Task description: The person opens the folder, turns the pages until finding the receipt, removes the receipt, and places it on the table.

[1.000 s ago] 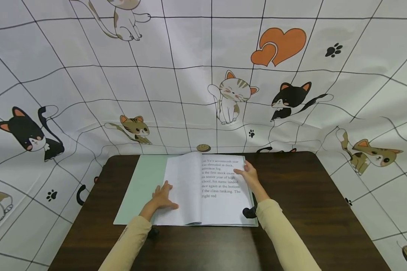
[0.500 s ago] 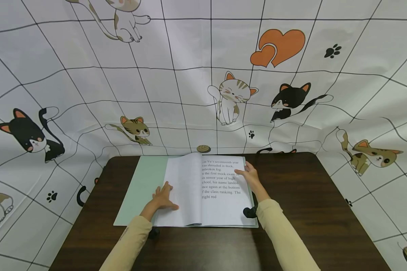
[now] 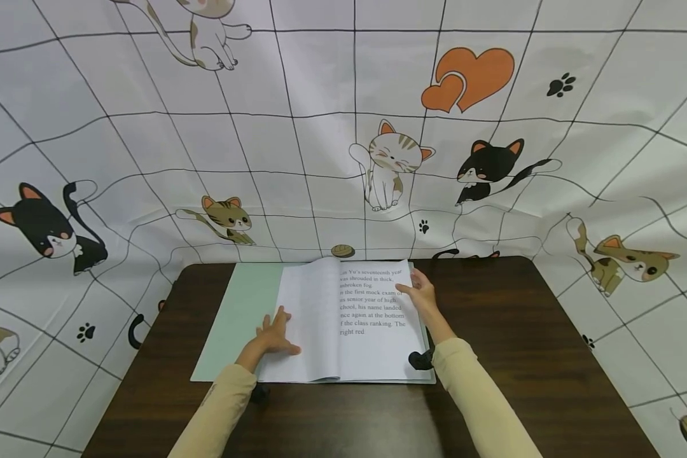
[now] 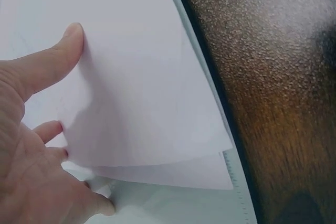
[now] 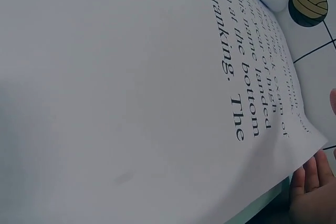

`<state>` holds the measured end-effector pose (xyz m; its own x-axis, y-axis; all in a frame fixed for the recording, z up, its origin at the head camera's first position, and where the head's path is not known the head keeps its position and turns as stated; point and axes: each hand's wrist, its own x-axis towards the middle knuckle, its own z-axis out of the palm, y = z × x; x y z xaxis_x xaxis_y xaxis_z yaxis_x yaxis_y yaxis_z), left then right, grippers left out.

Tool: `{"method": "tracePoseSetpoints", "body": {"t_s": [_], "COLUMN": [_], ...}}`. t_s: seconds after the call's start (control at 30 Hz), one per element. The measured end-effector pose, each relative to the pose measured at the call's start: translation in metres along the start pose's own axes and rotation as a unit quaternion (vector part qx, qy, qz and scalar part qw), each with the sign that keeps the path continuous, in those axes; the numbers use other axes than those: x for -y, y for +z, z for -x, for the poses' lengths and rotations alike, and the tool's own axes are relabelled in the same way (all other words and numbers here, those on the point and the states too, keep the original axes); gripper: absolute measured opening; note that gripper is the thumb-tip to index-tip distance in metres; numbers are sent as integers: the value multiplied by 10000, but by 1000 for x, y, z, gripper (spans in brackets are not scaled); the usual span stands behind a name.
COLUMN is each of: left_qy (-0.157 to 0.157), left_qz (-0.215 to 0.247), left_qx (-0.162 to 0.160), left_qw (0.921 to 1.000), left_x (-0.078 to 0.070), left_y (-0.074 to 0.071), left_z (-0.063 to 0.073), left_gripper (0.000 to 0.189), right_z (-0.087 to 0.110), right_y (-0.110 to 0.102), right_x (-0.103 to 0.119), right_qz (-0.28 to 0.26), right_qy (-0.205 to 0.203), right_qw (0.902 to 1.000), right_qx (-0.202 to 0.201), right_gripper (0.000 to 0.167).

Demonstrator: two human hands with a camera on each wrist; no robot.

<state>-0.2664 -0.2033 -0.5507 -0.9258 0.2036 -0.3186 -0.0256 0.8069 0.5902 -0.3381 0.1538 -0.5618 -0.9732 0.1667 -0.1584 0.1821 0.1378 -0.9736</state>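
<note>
An open book with white pages lies within its pale green cover (image 3: 237, 318). Large black print covers the upper part of the right page (image 3: 372, 356); the left page (image 3: 312, 299) is blank and bulges toward the spine. My left hand (image 3: 271, 334) rests on the left page's outer edge with fingers spread. In the left wrist view, its thumb (image 4: 71, 43) lies on the paper and other fingers are at the sheet edges. My right hand (image 3: 423, 296) is at the right page's upper outer edge, fingers behind the raised corner (image 5: 315, 135) and thumb extended over the page.
The book lies on a dark brown wooden table (image 3: 492, 318), near its far edge. A white curtain (image 3: 298, 159) with grid lines and cartoon cats surrounds the table at the back and sides. Black wrist devices (image 3: 420, 360) sit by both cuffs.
The right page's upper outer corner has lifted a little and shifted left, away from the cover, at my right fingers. My left hand stays in place.
</note>
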Motion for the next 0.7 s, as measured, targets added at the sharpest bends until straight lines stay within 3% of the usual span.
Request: {"method": "tracePoseSetpoints", "body": {"t_s": [0.4, 0.57, 0.7], "left_qy": [-63, -62, -60], "left_qz": [66, 70, 129], "left_qx": [28, 18, 37], "left_qw": [10000, 10000, 9999], "left_x": [-2, -3, -3], "left_y": [0, 0, 0], "left_z": [0, 2, 1], "left_gripper": [85, 86, 87], "right_z": [-4, -4, -5], "right_y": [-4, -3, -2], "right_x": [15, 15, 16], "right_qz": [608, 1015, 767], "right_qy": [-177, -224, -137], "right_qw": [9980, 9942, 9960], "right_qx": [26, 262, 446], "right_gripper": [68, 66, 67]}}
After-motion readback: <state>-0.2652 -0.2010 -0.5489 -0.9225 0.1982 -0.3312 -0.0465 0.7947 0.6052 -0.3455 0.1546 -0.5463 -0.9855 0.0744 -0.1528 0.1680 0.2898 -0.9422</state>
